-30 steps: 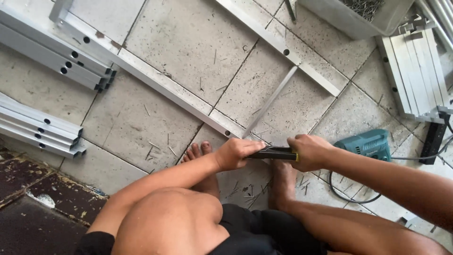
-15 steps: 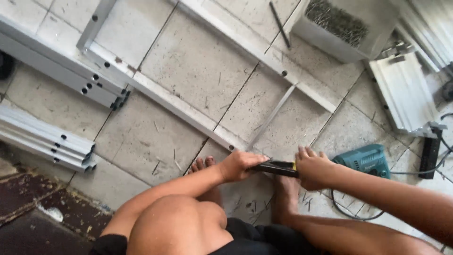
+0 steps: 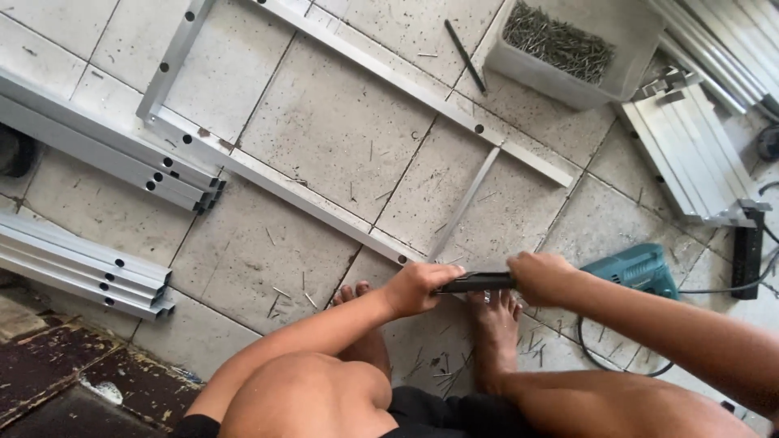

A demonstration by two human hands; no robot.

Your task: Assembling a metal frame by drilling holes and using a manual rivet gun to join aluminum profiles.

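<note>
I squat on a tiled floor and hold a dark hand tool (image 3: 477, 282) between both hands. My left hand (image 3: 420, 287) grips its left end; my right hand (image 3: 542, 277) is closed on its right end. The tool sits at the near end of a thin aluminium strip (image 3: 464, 203), which runs up to a long perforated aluminium rail (image 3: 422, 91). A second long rail (image 3: 276, 185) ends just left of my left hand. Both bare feet rest under the tool.
A teal power drill (image 3: 634, 269) with a black cord lies right of my right hand. A plastic tub of screws (image 3: 568, 50) stands at the top right. Aluminium profiles are stacked at the left (image 3: 89, 268) and the right (image 3: 690, 154). A black power strip (image 3: 746, 253) lies at the far right.
The view has tilted up, showing more of the frame and the screw tub. Both hands stay closed on the tool at the strip's end.
</note>
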